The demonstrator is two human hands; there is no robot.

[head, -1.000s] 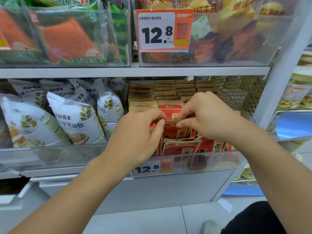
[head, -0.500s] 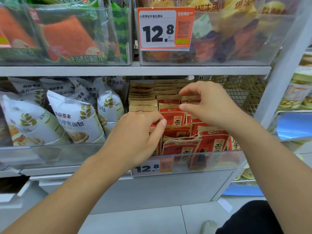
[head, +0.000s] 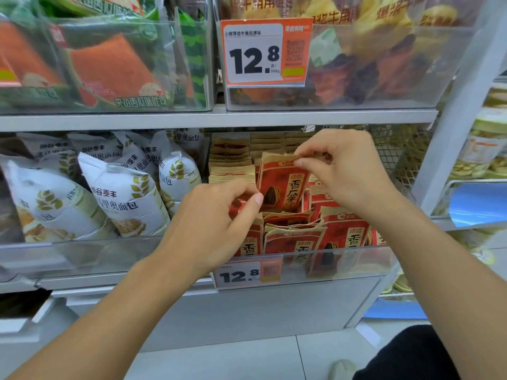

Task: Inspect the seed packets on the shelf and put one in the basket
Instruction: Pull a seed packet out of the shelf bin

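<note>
Seed packet lifted, right hand pinching

Upper price tag: 12.8; lower price tag: 12.8.

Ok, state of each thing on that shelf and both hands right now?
Right hand: pinches top edge of raised packet.
Raised packet: lifted upright above the row, front facing camera.
Left hand: fingers curled among front packets; grip unclear.
Other packets: standing in the bin.
Bread bags: leaning in the left bin, sealed.
Basket: not in view.
</note>
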